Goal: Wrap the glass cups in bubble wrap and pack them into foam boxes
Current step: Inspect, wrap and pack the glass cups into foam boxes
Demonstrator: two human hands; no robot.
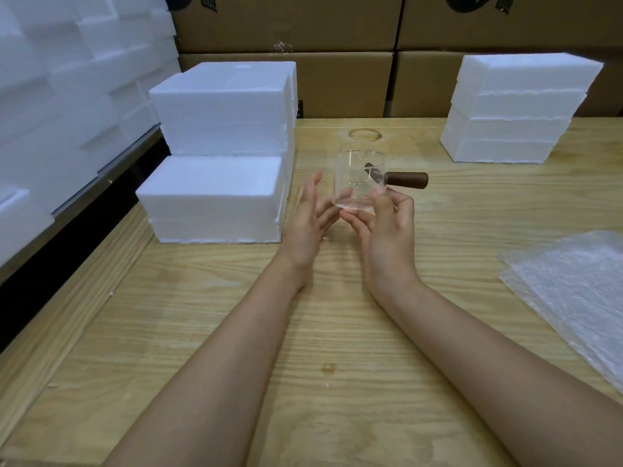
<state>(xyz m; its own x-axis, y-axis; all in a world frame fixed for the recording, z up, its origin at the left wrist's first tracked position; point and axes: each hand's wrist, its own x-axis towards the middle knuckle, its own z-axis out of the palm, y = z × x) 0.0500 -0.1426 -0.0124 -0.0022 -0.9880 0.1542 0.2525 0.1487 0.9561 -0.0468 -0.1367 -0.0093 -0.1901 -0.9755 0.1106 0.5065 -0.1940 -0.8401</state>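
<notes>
Glass cup held up over the wooden table, not yet wrapped.

Nearest, two bare forearms reach out over the table (202,298), and a sheet of bubble wrap (573,284) lies flat at the near right edge, well apart from the hands. Further out, the right hand (387,230) grips the glass cup (357,176) at its lower edge, thumb and fingers curled round it, with the brown handle (406,179) pointing right. The left hand (308,227) is spread just beside the cup, its fingers straight; whether its fingertips touch the glass cannot be told. To the left stands a stepped stack of foam boxes (219,156), and a second foam stack (515,109) sits at the far right. Cardboard cartons (344,82) line the back.
</notes>
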